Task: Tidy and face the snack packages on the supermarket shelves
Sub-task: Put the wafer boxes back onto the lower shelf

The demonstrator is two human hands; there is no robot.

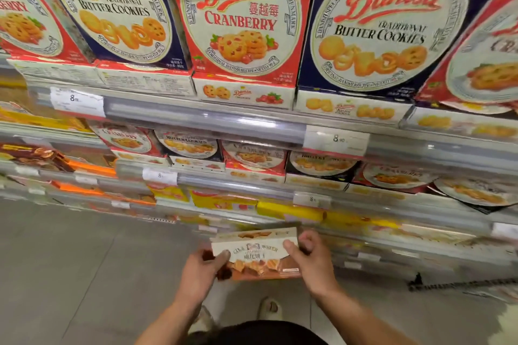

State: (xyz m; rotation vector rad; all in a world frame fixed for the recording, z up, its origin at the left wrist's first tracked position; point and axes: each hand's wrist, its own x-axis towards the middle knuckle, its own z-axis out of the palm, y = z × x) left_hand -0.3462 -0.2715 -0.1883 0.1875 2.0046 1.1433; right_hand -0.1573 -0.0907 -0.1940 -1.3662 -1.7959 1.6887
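Grey shelves [252,117] run across the view in tiers, their front rails carrying white price tags [335,139]. On the top tier stand large Danisa boxes, faces forward: a blue butter cookies box [112,8], a red cranberry box [241,17] just beside it, and another blue box [378,25] to its right. One tier down, smaller Danisa boxes [252,158] sit side by side, alternating red and blue. Below those, yellow packs [224,199] line a lower tier. Low in front of the shelves, over the grey floor [84,260], a wafer box [258,253] is held level between both hands. The left hand [203,266] grips its left end, thumb on the front. The right hand [307,256] grips its right end, fingers curled round the edge.
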